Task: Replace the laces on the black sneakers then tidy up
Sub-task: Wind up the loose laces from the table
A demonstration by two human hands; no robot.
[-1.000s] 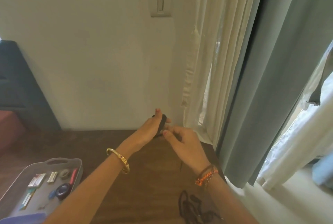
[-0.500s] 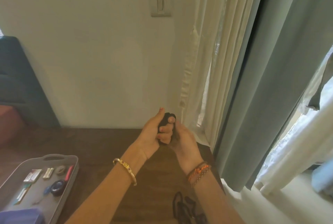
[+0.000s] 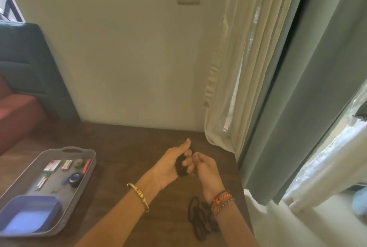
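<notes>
My left hand (image 3: 174,164) grips a small wound bundle of dark lace (image 3: 181,168) in its palm, fingers curled round it and thumb pointing up. My right hand (image 3: 206,169) is right beside it with fingers curled toward the bundle; whether it pinches a strand is hidden. A second loose dark lace (image 3: 200,218) lies coiled on the brown table (image 3: 127,147), partly under my right wrist. No sneakers are in view.
A grey tray (image 3: 83,152) at the left holds several small items, a roll of dark tape (image 3: 75,178) and a blue box (image 3: 29,214). Cream and grey-green curtains (image 3: 278,87) hang at the table's right edge. A dark seat stands at the far left.
Both hands have come lower and nearer to me over the table. The lace bundle now sits deeper in my left palm, and my right hand has drawn slightly away from it.
</notes>
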